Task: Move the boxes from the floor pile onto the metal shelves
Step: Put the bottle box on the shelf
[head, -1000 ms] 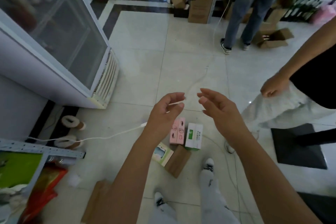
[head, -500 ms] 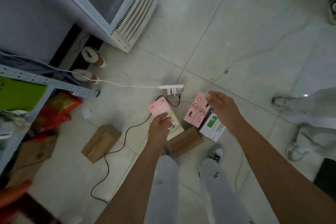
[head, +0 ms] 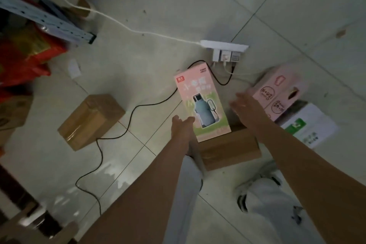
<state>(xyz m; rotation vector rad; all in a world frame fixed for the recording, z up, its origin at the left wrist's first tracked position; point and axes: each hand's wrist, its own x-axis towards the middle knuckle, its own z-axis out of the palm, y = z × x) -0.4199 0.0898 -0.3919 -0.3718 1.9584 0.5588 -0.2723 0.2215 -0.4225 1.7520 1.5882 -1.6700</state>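
Note:
A pink and green box with a blue flask printed on it [head: 202,101] is held at its lower left edge by my left hand [head: 181,127], above the floor pile. My right hand [head: 247,108] hovers open just right of that box, fingers spread, not touching it. Under the held box lies a brown carton [head: 229,149]. To the right sit a pink box with round drawings [head: 277,93] and a white box with a green label [head: 309,127]. A perforated metal shelf beam [head: 45,20] crosses the upper left.
Another brown carton [head: 91,121] lies on the tiles to the left. A white power strip [head: 224,48] with its white cord and a black cable [head: 111,136] trail across the floor. Red bags [head: 25,55] sit under the shelf. My legs and shoes [head: 257,194] are below.
The camera has tipped down and closer to the pile. My left hand has lifted the flask box higher and upright; my right hand has shifted from the pink box towards it.

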